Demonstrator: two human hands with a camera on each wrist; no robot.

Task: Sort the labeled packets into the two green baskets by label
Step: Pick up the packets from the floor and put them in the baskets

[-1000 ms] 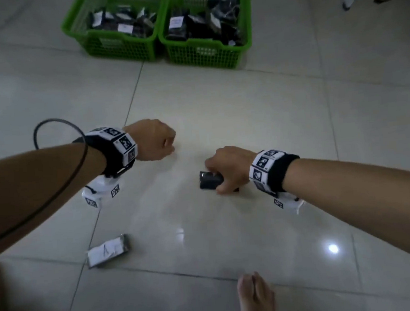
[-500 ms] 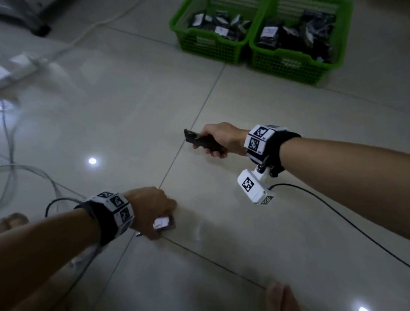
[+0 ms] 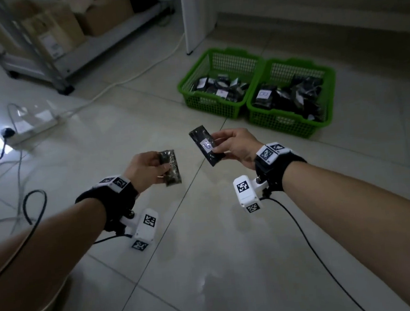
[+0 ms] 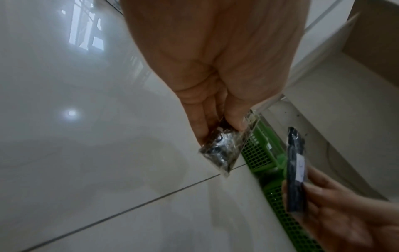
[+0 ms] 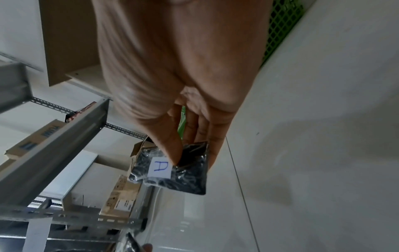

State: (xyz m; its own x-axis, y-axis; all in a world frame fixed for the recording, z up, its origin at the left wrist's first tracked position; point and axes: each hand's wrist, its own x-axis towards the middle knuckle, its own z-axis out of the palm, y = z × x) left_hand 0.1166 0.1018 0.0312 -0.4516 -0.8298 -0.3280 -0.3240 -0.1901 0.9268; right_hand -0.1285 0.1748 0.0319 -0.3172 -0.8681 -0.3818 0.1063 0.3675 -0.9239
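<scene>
My left hand (image 3: 148,169) pinches a dark packet (image 3: 171,167) by its edge, with no label showing; the left wrist view shows that packet (image 4: 222,150) between thumb and fingers. My right hand (image 3: 235,145) pinches a second dark packet (image 3: 207,148) with a white label facing up. The right wrist view shows this packet (image 5: 172,172) and a handwritten "A" on its label. Both hands are raised above the floor, side by side. Two green baskets stand ahead to the right: the left basket (image 3: 194,101) and the right basket (image 3: 285,121), each holding several dark packets.
A metal shelf rack (image 3: 41,58) with cardboard boxes stands at the back left. A power strip (image 3: 30,128) and loose cables (image 3: 16,196) lie on the tiled floor at left. A white post (image 3: 196,14) rises behind the baskets. Wrist-camera cords trail from both arms.
Both hands have lifted their packets off the floor and brought them together in front of me. The head view has swung up toward the baskets and shelf.
</scene>
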